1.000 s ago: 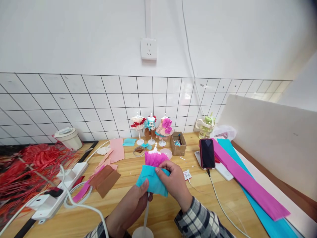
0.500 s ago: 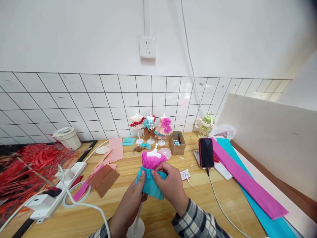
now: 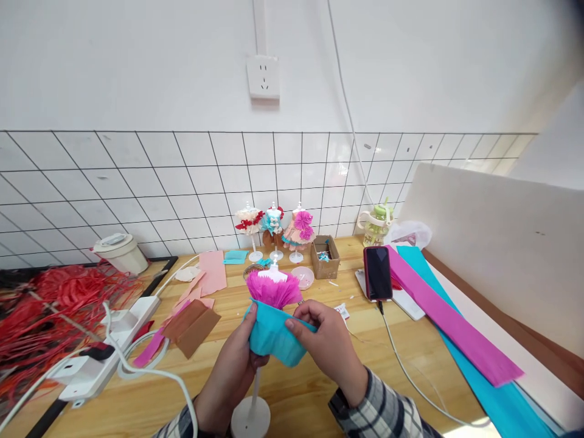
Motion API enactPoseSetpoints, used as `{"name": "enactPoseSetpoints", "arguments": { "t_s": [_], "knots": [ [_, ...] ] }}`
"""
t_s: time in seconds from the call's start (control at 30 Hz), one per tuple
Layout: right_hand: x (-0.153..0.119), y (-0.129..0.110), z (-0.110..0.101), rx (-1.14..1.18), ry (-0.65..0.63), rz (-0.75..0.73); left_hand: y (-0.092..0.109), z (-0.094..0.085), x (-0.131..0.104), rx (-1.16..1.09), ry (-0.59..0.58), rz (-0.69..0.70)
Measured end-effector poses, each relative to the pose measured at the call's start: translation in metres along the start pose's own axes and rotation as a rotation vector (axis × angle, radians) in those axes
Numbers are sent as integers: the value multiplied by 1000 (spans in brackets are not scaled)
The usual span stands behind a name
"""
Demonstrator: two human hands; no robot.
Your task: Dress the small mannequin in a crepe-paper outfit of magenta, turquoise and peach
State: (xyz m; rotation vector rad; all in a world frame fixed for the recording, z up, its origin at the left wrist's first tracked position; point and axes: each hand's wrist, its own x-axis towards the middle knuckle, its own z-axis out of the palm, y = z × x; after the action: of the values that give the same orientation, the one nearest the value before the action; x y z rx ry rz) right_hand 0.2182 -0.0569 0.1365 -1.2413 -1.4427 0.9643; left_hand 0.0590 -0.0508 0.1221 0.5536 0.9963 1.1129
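A small white dress form on a white round base wears a ruffled magenta paper top. Blue crepe paper is wrapped across its front, just below the magenta. My left hand grips the paper's left edge, thumb in front, its fingers partly hidden behind the paper and around the form. With thumb and fingers pinched, my right hand holds the paper's right end out to the side of the form.
Three dressed forms stand by the tiled wall, beside a cardboard box. A phone and long paper strips lie right. Paper pieces, a power strip and red strands are left.
My right hand has moved right and slightly down, away from my left hand, drawing the blue paper out wider. The view has shifted slightly, and the form appears a little further left.
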Motion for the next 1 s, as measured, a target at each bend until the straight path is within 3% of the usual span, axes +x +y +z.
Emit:
{"name": "enactPoseSetpoints", "arguments": {
  "t_s": [0.3,0.5,0.67,0.83,1.0],
  "knots": [
    [11,8,-6,179,-69,9,0,1,-6,-82,-3,-79],
    [7,9,-4,214,-119,13,1,6,-10,-135,76,-137],
    [9,11,-1,253,-144,41,2,7,-13,-149,51,-154],
    [15,2,-10,245,-150,-8,4,6,-15,-173,7,-228],
    [22,-13,-18,120,-245,-59,7,9,-18,-225,-29,-252]
  ]
}}
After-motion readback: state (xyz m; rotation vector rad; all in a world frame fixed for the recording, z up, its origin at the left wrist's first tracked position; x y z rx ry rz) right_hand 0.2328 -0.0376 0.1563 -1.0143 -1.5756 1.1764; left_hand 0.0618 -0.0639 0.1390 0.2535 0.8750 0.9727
